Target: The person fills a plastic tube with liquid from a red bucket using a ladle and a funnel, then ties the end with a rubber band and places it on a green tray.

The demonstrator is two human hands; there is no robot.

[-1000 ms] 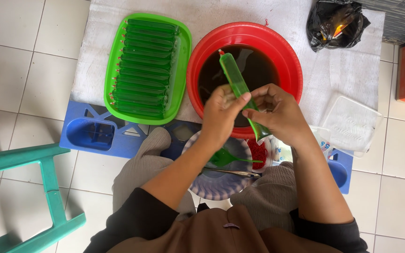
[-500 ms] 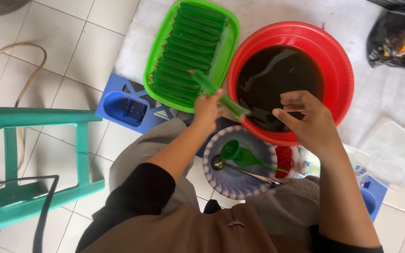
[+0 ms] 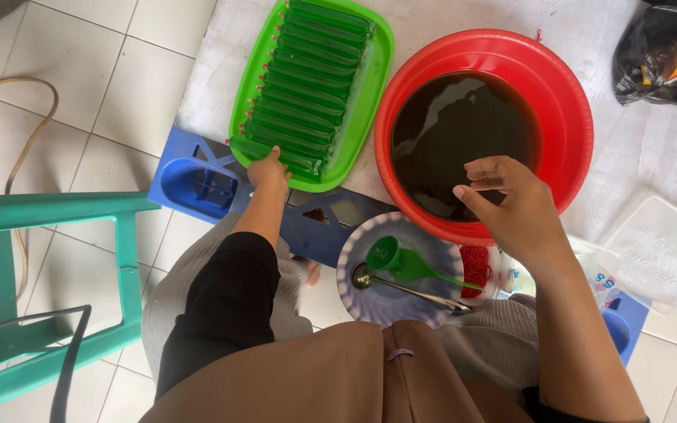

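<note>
Nearest the person's lap, a round bluish plate point(image 3: 389, 301) carries a small green funnel point(image 3: 401, 262) and a metal spoon point(image 3: 405, 288), with a heap of red rubber bands point(image 3: 476, 266) just beside its right edge. Beyond it lies a flat blue plastic stand point(image 3: 197, 184) on the tiled floor, and a green stool point(image 3: 48, 274) sits off to the left. The right hand point(image 3: 515, 207) hovers over the near rim of the red basin point(image 3: 570, 125), its fingers loosely curled and partly open, gripping nothing that can be seen. The left hand point(image 3: 268, 171) reaches to the near end of the green tray point(image 3: 378, 78), fingertips resting on the closest of the green filled tubes point(image 3: 303, 94); whether it is pinching that tube or merely touching it is hard to tell from above. The tubes lie side by side in a row along the tray. The basin holds dark liquid point(image 3: 464, 137). Farthest off, a black plastic bag point(image 3: 667, 51) lies at the upper right, on the white cloth point(image 3: 652, 164).
</note>
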